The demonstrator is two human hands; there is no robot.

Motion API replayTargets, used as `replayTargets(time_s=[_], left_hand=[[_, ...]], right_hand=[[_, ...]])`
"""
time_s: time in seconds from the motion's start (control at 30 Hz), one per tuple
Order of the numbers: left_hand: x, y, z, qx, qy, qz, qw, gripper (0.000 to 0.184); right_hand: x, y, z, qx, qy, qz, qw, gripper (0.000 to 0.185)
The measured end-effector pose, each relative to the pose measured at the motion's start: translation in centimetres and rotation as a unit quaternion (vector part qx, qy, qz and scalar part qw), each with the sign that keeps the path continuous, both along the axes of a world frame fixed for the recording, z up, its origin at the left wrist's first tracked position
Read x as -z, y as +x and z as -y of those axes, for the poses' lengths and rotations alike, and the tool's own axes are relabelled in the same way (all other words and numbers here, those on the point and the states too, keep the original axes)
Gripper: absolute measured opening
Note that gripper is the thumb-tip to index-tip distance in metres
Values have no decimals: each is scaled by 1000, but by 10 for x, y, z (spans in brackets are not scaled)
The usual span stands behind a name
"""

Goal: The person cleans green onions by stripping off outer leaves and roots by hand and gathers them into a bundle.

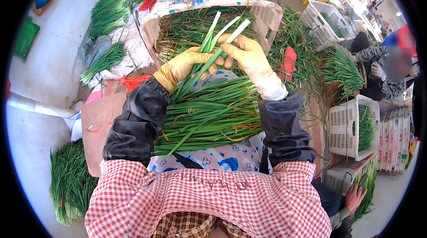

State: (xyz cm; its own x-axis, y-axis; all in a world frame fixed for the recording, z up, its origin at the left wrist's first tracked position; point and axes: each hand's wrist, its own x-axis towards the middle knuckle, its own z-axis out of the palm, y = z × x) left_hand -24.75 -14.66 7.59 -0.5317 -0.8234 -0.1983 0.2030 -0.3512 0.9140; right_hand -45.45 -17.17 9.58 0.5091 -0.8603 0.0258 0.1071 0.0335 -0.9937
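Both my hands wear yellowish gloves and meet above my lap. My left hand (186, 65) is closed around a few green onions (209, 38), their white ends pointing up and away. My right hand (250, 55) pinches a thicker green onion stalk (238, 31) near its white end, and its green part slants down toward my left hand. Below them a large pile of green onion leaves (213, 109) lies across my lap, on a patterned blue-and-white apron (222, 158). Some of my fingertips are hidden behind the stalks.
Ahead stands a white crate (269, 20) with loose greens and trimmings. Tied bundles (71, 180) lie at left, beside a brown board (100, 127). Red ties (133, 81) sit near my left arm. At right are a white basket (351, 127) and a seated person in camouflage sleeves (391, 84).
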Motion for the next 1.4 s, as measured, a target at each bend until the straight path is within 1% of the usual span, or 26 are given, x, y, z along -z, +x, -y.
replayTargets(time_s=[0.03,0.07,0.13,0.2,0.27,0.43,0.53,0.57,0.6,0.67,0.73,0.77,0.8,0.87,0.9,0.93,0.97,1.0,1.03,1.07,1.13,1.2,1.23,1.27,1.33,1.4], left_hand=[[-3,0,-2,5,2,8,1000,41],[-7,-1,-4,-17,-4,34,999,43],[-10,-1,-7,-40,20,-14,999,44],[-16,5,-12,-12,8,2,1000,44],[-21,4,-12,75,-68,132,986,42],[-35,9,-14,77,-45,171,981,36],[-45,12,-18,68,-54,207,974,34],[-41,17,-16,65,-61,219,972,36],[-39,26,-16,67,-61,221,971,36],[-38,42,-17,87,-63,212,971,39],[-44,57,-29,57,-44,200,977,36],[-45,69,-34,11,-54,214,975,36],[-45,82,-36,-35,-63,226,971,37],[-37,102,-35,-88,-74,169,979,31],[-31,106,-36,-144,-60,147,977,28],[-27,106,-36,-200,-45,125,971,24],[-30,102,-36,-198,-47,123,971,24],[-36,93,-36,-195,-26,113,974,24],[-39,85,-35,-192,-4,104,976,23],[-34,79,-30,-176,-27,118,977,25],[-31,65,-17,-138,-50,158,977,27],[-32,46,-13,-149,-38,141,978,27],[-33,38,-10,-160,-29,124,979,27],[-32,34,-7,-150,-38,124,980,27],[-36,18,-2,-151,-73,130,977,36],[-42,9,-1,-111,-116,132,978,37]], right_hand=[[-9,3,-3,37,13,-58,998,23],[-11,1,-2,24,8,-53,998,22],[-8,-4,3,-2,19,-103,994,25],[-25,-6,-5,-18,15,-182,983,26],[-27,-11,0,-68,-11,-231,970,26],[-36,-15,6,-129,-12,-273,953,23],[-45,-18,5,-117,-21,-323,939,25],[-41,-20,7,-109,-24,-291,950,25],[-45,-20,12,-101,-81,-371,920,21],[-48,-39,24,23,-108,-352,929,21],[-40,-80,54,183,-157,-338,910,21],[-27,-123,85,244,-287,-504,777,24],[-17,-156,106,288,-399,-636,594,27],[-19,-167,83,317,-260,-759,505,35],[-15,-160,71,272,-245,-759,537,42],[-2,-157,57,204,-276,-696,630,42],[-1,-142,43,98,-206,-642,732,44],[33,-148,43,16,-158,-574,803,48],[62,-146,40,-17,-128,-542,831,52],[41,-127,26,-96,-28,-502,859,46],[53,-122,26,-43,-13,-418,907,32],[47,-119,29,-8,-94,-267,959,18],[24,-108,19,37,-224,-289,930,14],[9,-102,16,44,-259,-256,930,16],[-25,-89,3,11,-168,-197,966,16],[-41,-83,2,-7,-156,-179,971,17]])
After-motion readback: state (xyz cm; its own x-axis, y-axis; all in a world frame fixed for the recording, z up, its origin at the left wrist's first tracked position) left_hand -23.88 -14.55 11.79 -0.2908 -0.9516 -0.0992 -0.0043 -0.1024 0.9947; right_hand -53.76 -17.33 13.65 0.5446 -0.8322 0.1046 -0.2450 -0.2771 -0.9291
